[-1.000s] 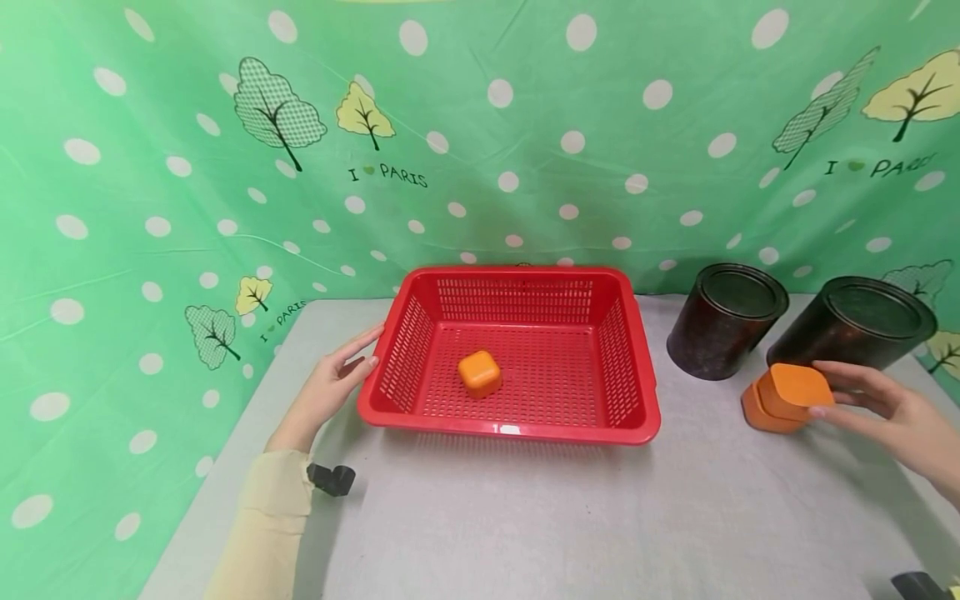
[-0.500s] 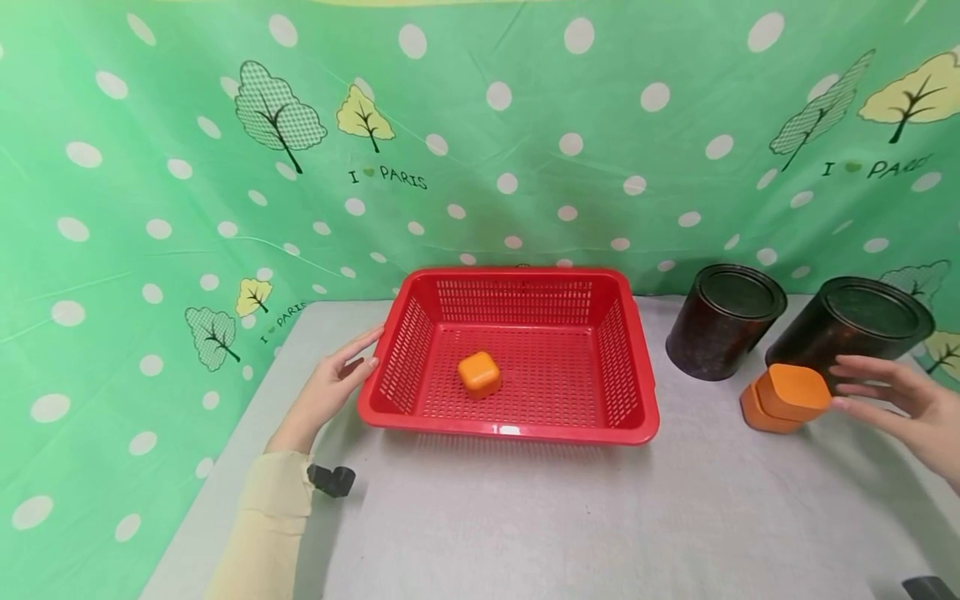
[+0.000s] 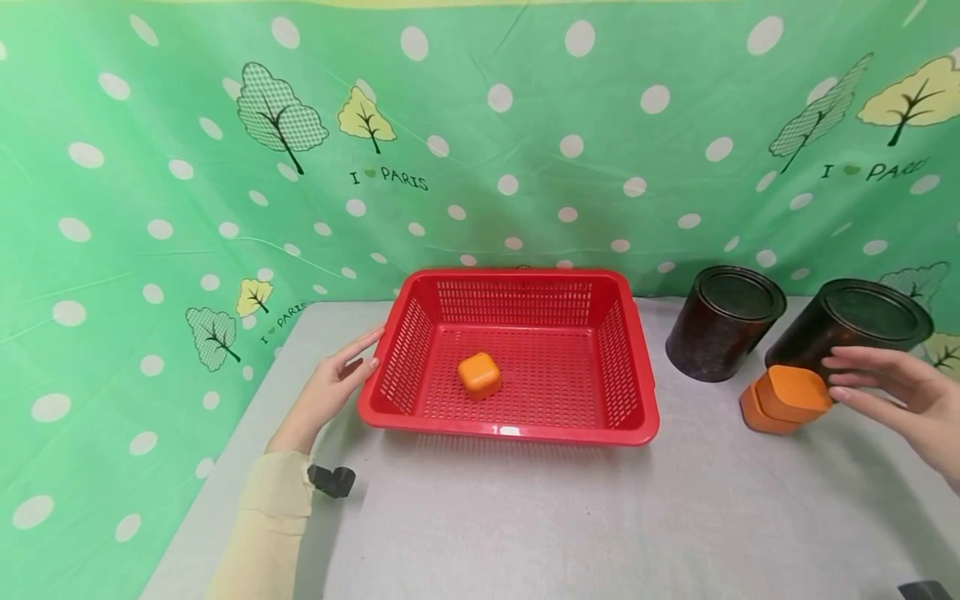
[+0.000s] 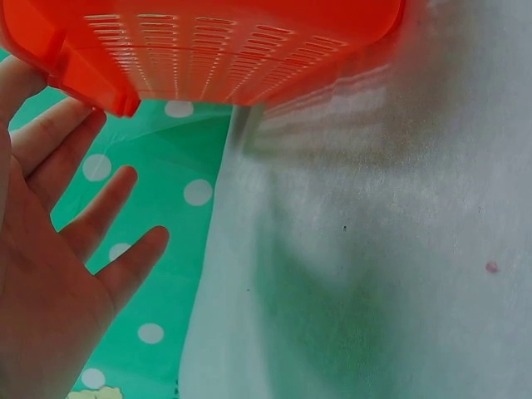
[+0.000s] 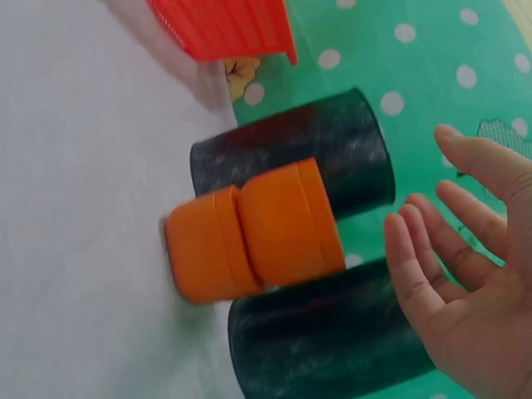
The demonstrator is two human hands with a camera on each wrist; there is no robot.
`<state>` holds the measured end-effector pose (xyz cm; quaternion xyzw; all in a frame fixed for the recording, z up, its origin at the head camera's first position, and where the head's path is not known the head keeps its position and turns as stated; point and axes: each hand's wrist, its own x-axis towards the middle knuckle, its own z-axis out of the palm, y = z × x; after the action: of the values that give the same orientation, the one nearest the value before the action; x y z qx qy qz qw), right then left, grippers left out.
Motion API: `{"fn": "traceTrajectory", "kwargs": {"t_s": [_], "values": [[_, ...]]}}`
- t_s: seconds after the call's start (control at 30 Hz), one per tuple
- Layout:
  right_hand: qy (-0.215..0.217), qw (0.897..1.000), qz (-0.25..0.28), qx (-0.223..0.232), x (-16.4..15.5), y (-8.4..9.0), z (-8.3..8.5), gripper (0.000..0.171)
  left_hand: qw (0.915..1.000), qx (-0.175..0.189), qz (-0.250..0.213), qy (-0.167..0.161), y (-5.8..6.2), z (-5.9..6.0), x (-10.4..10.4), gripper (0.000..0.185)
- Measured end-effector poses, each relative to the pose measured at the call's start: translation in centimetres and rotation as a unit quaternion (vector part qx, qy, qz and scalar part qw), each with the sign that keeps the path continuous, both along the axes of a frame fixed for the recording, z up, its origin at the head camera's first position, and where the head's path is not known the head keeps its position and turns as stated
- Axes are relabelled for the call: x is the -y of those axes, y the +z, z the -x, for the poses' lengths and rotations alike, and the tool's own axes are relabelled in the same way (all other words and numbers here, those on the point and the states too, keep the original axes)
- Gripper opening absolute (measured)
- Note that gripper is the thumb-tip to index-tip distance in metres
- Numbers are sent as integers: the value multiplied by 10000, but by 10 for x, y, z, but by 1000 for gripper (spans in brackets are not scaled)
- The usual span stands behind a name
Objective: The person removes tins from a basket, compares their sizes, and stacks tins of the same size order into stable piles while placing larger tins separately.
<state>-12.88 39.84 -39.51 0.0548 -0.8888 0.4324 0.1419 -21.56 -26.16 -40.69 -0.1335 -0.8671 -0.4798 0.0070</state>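
My left hand (image 3: 330, 388) touches the left rim of a red plastic basket (image 3: 517, 431), its fingers fairly straight; the left wrist view shows fingertips under the rim (image 4: 125, 101). Inside the basket, left of its middle, sits a small orange rounded box (image 3: 480, 373). To the right of the basket two more orange boxes stand stacked, the upper box (image 3: 797, 392) a little off-centre on the lower box (image 3: 767, 417). My right hand (image 3: 896, 396) is just right of this stack, fingers spread. In the right wrist view, a gap separates the hand (image 5: 486, 274) from the upper box (image 5: 287, 224).
Two dark lidded cans stand at the back right, one can (image 3: 720, 325) nearer the basket and the other can (image 3: 840, 321) behind the orange stack. A green dotted curtain (image 3: 465, 108) hangs behind the grey table (image 3: 525, 525).
My right hand has let go of the upper orange box and drawn back to the right. The stack stays in place. My left hand has stayed at the basket rim.
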Motion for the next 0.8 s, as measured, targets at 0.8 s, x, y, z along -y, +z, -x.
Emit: {"fn": "traceTrajectory", "kwargs": {"t_s": [0.8], "values": [[1230,9907,551,-180,98,60,38,43,10000,41,-51,48,-4,1,2,50]]}}
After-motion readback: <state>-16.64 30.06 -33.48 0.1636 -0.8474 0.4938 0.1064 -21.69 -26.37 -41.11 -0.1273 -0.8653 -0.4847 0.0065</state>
